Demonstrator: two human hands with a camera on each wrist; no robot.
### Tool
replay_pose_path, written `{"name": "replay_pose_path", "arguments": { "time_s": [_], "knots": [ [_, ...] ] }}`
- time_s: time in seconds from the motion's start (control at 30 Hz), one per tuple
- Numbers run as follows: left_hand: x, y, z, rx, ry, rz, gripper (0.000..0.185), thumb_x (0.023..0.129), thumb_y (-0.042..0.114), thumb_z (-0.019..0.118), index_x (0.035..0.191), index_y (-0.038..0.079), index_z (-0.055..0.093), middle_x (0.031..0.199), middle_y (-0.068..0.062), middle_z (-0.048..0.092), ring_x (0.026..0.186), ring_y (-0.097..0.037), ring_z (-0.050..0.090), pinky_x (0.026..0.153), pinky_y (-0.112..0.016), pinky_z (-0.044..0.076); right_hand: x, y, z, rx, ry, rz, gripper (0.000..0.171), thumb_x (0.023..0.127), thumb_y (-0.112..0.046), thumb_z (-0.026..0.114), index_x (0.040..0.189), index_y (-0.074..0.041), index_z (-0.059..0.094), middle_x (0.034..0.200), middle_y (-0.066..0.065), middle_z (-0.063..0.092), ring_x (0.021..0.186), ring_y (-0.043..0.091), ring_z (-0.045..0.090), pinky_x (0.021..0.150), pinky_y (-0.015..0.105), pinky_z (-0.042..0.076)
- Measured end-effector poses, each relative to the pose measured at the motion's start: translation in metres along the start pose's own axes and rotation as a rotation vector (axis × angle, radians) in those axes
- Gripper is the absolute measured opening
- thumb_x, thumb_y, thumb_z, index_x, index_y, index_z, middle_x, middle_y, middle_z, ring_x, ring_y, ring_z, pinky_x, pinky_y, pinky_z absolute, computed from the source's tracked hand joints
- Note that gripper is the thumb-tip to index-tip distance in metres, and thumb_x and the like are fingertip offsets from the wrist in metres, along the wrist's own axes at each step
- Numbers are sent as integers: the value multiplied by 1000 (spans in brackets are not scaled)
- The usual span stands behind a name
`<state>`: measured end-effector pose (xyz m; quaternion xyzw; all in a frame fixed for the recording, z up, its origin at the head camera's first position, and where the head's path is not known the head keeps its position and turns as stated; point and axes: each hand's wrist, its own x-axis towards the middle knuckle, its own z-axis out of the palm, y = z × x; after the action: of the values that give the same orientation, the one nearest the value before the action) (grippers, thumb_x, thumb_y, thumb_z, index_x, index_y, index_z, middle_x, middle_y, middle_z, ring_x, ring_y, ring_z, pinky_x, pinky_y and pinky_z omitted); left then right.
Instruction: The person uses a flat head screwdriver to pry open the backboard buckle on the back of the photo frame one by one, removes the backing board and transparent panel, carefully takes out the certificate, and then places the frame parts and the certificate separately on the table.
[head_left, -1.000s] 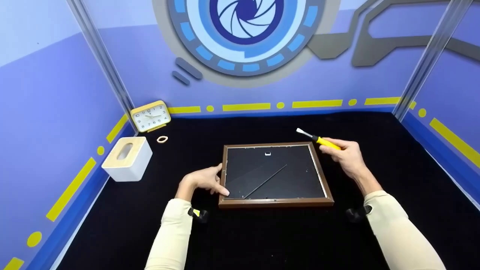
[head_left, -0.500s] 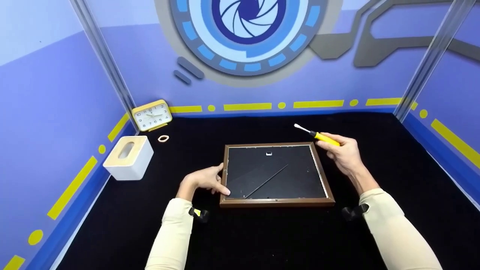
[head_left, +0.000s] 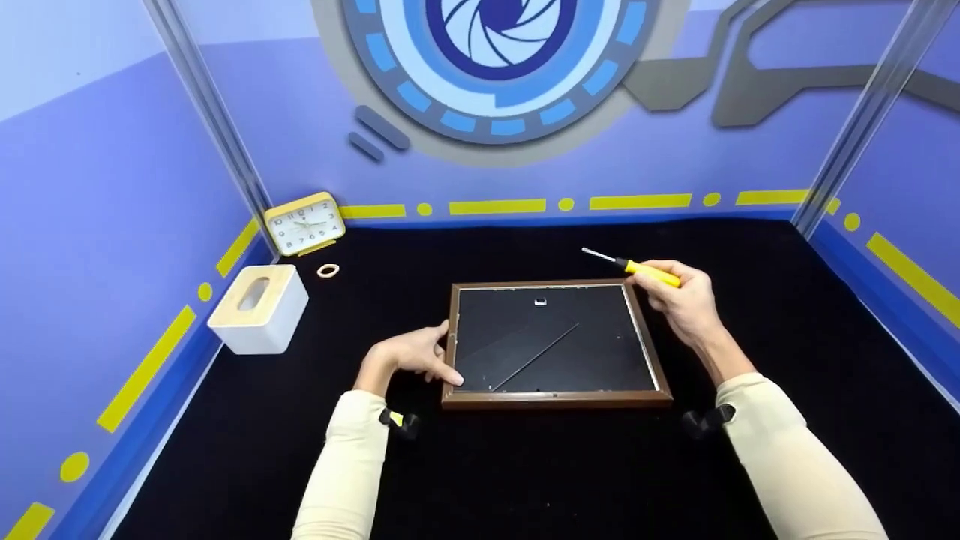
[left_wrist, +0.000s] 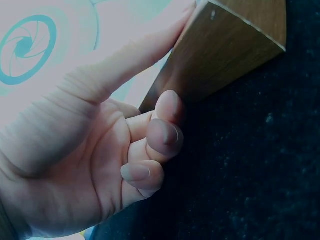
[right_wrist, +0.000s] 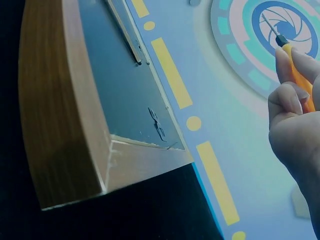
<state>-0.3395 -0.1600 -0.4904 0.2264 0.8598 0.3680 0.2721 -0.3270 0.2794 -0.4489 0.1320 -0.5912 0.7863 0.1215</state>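
In the head view a brown wooden picture frame (head_left: pixel 556 400) lies face down on the black cloth, its dark backing board (head_left: pixel 510 315) upward. A slanted line and a small metal hanger (head_left: pixel 540 301) show on the board. My left hand (head_left: pixel 411 351) holds the frame's near left corner, thumb on top and the other fingers at its side. In the left wrist view those fingertips (left_wrist: pixel 165 135) curl against the wooden edge. My right hand (head_left: pixel 686 300) grips the yellow handle of a flat-blade screwdriver (head_left: pixel 651 273) above the frame's far right corner, its blade pointing left, apart from the frame.
At the left stands a white tissue box (head_left: pixel 262 330) with a wooden lid. Behind it a yellow alarm clock (head_left: pixel 305 225) leans near the corner, and a small wooden ring (head_left: pixel 328 271) lies close by. Printed panels (head_left: pixel 525 172) enclose the back and sides.
My right hand has shifted slightly left with the screwdriver, which has turned about its length: the flat tip now shows edge-on. The left hand keeps its hold on the picture frame.
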Motion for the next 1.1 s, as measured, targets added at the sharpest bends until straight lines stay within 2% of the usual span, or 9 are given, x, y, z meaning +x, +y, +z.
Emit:
{"name": "replay_pose_path", "arguments": {
  "time_s": [0.1,0.2,0.3,0.43,0.63,0.87,1.0,1.1],
  "knots": [
    [0,0,-2,0,0,4,128,76,31,89,156,-6,-4,57,0,58,47,-12,51,46,-23,38,0,-1,3,-30,12,11,35,81,11,76,113,20,64,82,12,70,55,8,46,45,17,33],
    [-1,0,-1,2,-1,1,128,76,32,89,156,-6,-3,57,0,58,46,-12,51,46,-23,38,-3,1,5,-51,-12,37,42,80,12,77,119,19,62,86,13,73,56,9,47,44,17,32],
    [-2,0,0,2,-3,0,128,76,32,89,156,-6,-4,57,0,58,47,-13,51,46,-24,39,-5,3,7,-65,-51,55,42,83,9,75,122,15,62,89,17,74,53,8,47,43,15,31],
    [-1,0,0,5,-4,0,129,76,32,89,156,-6,-4,57,0,58,47,-12,51,46,-24,39,-5,4,12,-68,-109,62,43,88,7,71,126,19,56,88,18,75,48,5,42,41,14,29],
    [1,1,-1,4,0,-4,129,75,31,89,157,-4,-4,57,-1,58,46,-12,50,46,-24,39,-1,4,24,-101,-157,95,38,89,3,72,121,19,60,84,17,74,45,5,41,41,15,28],
    [2,0,1,-14,-13,-8,129,76,30,89,157,-4,-5,56,0,58,45,-12,49,45,-23,38,4,9,46,-306,-208,136,42,77,-3,86,112,13,69,81,7,71,48,6,42,43,16,32],
    [1,0,1,-28,-14,-7,129,76,29,89,157,-4,-5,56,0,57,46,-12,50,45,-23,38,7,18,59,-346,-255,176,39,79,-6,85,111,9,71,80,8,72,46,5,39,42,16,29],
    [1,0,0,-38,-9,0,128,76,27,89,157,-3,-5,56,-1,57,46,-12,51,45,-23,38,8,27,71,-317,-266,221,35,83,-10,82,112,7,72,84,13,74,46,4,38,42,16,28]
  ]
}}
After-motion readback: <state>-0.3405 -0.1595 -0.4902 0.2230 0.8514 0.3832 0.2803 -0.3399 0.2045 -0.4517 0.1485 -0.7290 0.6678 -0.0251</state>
